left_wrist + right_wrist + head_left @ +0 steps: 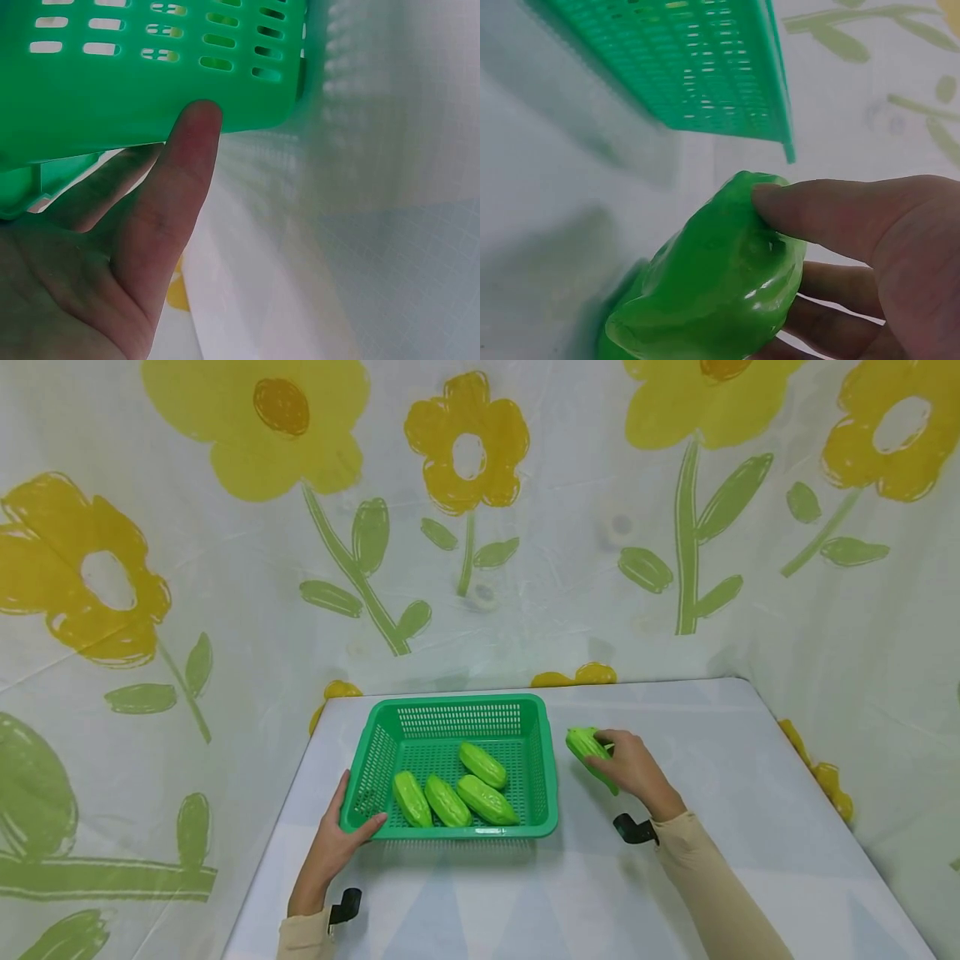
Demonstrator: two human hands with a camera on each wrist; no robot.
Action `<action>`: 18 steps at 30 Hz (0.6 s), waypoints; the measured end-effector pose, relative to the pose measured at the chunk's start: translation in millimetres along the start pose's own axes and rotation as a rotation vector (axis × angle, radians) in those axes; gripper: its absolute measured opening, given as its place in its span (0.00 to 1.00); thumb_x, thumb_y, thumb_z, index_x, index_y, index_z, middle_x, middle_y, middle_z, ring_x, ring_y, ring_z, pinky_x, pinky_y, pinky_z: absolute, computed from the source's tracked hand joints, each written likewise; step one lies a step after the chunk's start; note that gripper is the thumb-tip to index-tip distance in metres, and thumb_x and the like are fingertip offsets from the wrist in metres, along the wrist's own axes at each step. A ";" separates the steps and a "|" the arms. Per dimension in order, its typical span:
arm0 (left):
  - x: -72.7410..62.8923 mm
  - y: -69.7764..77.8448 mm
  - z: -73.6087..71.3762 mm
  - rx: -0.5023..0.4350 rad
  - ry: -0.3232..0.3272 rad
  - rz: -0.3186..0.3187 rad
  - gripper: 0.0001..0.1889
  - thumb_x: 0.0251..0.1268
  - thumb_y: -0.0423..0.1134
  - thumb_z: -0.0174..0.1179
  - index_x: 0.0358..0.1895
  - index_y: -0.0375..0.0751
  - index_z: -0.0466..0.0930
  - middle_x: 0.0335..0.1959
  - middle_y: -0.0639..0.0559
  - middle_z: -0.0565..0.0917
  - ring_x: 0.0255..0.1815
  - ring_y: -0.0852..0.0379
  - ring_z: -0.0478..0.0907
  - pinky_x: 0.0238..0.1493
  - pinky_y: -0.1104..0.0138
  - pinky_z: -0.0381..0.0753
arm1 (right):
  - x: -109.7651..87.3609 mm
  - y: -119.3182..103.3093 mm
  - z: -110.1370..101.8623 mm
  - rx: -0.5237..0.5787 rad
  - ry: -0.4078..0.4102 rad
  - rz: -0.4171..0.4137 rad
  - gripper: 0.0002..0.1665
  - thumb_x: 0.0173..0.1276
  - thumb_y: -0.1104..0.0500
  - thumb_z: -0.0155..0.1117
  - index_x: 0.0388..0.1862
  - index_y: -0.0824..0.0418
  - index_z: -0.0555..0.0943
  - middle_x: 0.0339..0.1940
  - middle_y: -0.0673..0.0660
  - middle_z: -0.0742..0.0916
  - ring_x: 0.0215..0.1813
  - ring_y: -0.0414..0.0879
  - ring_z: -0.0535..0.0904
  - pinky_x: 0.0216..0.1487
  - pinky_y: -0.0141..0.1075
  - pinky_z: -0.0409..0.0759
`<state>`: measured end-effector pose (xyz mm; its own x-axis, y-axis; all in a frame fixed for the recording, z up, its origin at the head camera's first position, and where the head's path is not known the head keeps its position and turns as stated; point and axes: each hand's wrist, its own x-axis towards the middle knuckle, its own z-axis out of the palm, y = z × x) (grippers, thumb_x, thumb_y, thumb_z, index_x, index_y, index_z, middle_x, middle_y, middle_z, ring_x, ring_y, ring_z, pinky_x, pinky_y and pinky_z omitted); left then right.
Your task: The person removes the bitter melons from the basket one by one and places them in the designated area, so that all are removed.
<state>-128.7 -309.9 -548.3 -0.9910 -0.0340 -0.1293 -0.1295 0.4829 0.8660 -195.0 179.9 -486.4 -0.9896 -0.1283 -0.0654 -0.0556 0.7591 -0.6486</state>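
My left hand holds the near left corner of a green plastic basket. Its thumb lies against the outer wall in the left wrist view, with the other fingers reaching along the left side. Several bright green ridged gourds lie on the basket floor. Right of the basket, my right hand grips a glossy green gourd, thumb on top and fingers behind it. Another patch of green shows beneath that gourd in the right wrist view, mostly hidden.
The basket stands on a pale table with faint blue triangles near its front. Behind and beside it hang white curtains printed with yellow flowers. A dark camera mount sits at the right wrist, another at the left.
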 end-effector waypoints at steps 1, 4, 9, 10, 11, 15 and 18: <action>-0.1 -0.1 0.0 0.002 0.000 -0.002 0.59 0.66 0.50 0.70 0.86 0.58 0.31 0.87 0.39 0.41 0.86 0.31 0.42 0.78 0.30 0.50 | -1.0 1.2 0.6 -0.001 -0.002 0.006 0.33 0.70 0.57 0.70 0.67 0.76 0.76 0.61 0.73 0.84 0.53 0.58 0.83 0.52 0.51 0.84; -0.8 -0.1 0.2 0.008 0.000 -0.008 0.59 0.66 0.51 0.70 0.86 0.59 0.30 0.87 0.39 0.41 0.87 0.31 0.41 0.78 0.30 0.50 | -3.2 5.5 3.5 -0.007 -0.018 0.026 0.34 0.70 0.57 0.70 0.68 0.76 0.75 0.63 0.73 0.84 0.55 0.59 0.82 0.54 0.52 0.84; -1.5 0.9 0.3 0.007 0.000 -0.010 0.59 0.66 0.51 0.69 0.86 0.60 0.31 0.87 0.39 0.41 0.86 0.31 0.41 0.78 0.29 0.51 | -5.2 14.9 9.0 -0.014 -0.033 0.040 0.34 0.71 0.56 0.69 0.69 0.75 0.75 0.65 0.72 0.83 0.57 0.58 0.82 0.57 0.54 0.83; -1.5 1.1 0.3 0.007 0.001 -0.011 0.59 0.66 0.51 0.69 0.86 0.59 0.31 0.87 0.39 0.41 0.86 0.31 0.41 0.78 0.29 0.51 | -5.6 16.8 9.9 -0.014 -0.033 0.039 0.34 0.71 0.56 0.69 0.69 0.75 0.75 0.64 0.72 0.83 0.57 0.58 0.82 0.58 0.54 0.83; -1.5 1.2 0.3 0.007 0.000 -0.011 0.59 0.66 0.51 0.69 0.86 0.60 0.30 0.87 0.39 0.41 0.86 0.31 0.41 0.78 0.29 0.51 | -6.2 18.6 10.9 -0.013 -0.032 0.040 0.34 0.71 0.56 0.70 0.68 0.76 0.75 0.64 0.72 0.83 0.56 0.58 0.82 0.57 0.54 0.83; -1.3 1.2 0.4 0.004 -0.001 -0.006 0.59 0.66 0.51 0.69 0.86 0.60 0.30 0.87 0.39 0.41 0.86 0.31 0.42 0.78 0.30 0.51 | -9.4 23.6 13.8 -0.009 -0.033 0.035 0.34 0.70 0.57 0.70 0.68 0.76 0.75 0.62 0.72 0.84 0.54 0.57 0.82 0.55 0.53 0.83; -1.1 0.9 0.3 -0.001 -0.001 0.000 0.59 0.66 0.50 0.69 0.86 0.61 0.30 0.87 0.38 0.41 0.86 0.31 0.41 0.78 0.29 0.51 | -11.2 26.9 15.6 -0.007 -0.032 0.031 0.34 0.70 0.58 0.70 0.68 0.77 0.75 0.62 0.73 0.84 0.54 0.57 0.82 0.54 0.53 0.83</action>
<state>-127.7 -309.2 -547.5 -0.9909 -0.0328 -0.1302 -0.1298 0.4821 0.8665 -183.3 191.8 -514.9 -0.9861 -0.1249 -0.1095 -0.0260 0.7674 -0.6406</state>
